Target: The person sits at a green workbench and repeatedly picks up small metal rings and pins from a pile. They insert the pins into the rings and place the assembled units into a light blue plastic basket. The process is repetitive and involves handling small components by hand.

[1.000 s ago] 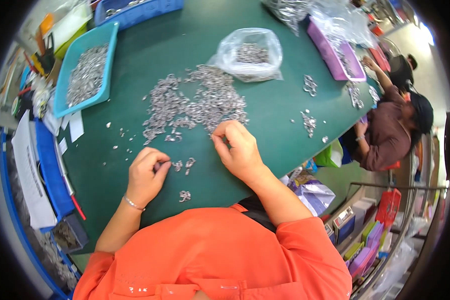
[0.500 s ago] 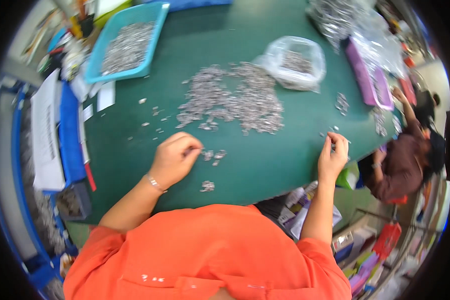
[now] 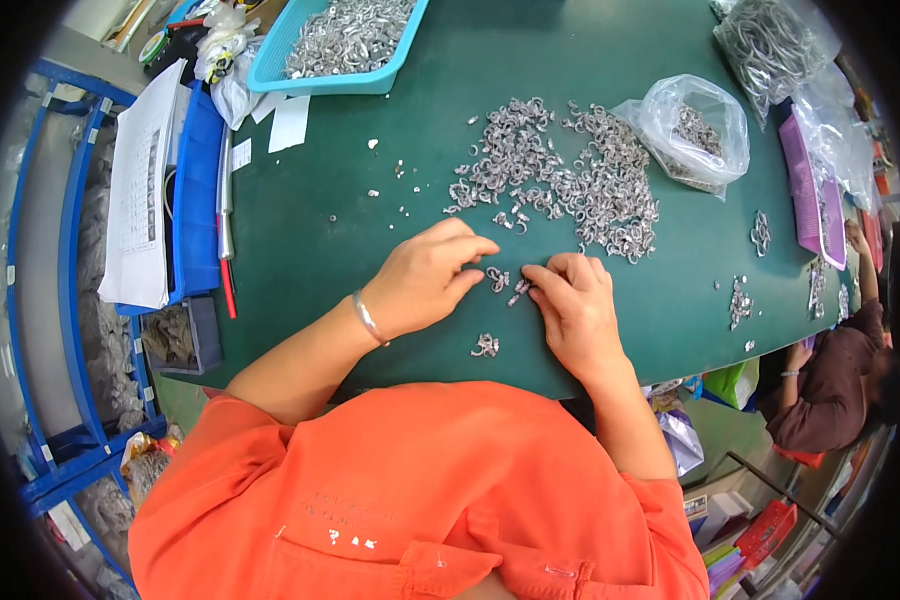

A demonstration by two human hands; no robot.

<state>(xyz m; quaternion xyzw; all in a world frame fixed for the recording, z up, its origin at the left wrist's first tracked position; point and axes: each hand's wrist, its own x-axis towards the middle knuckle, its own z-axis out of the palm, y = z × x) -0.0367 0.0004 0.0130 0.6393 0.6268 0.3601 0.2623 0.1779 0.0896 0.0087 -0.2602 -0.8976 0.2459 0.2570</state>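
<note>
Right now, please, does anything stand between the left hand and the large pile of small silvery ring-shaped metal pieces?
A few loose silvery pieces lie on the green tabletop between the left hand and the pile; nothing else visible stands in the way.

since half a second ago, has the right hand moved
Yes, the right hand moved left, from right of the big pile to its near side.

No readable text, white printed sheet at left, characters too small
</note>
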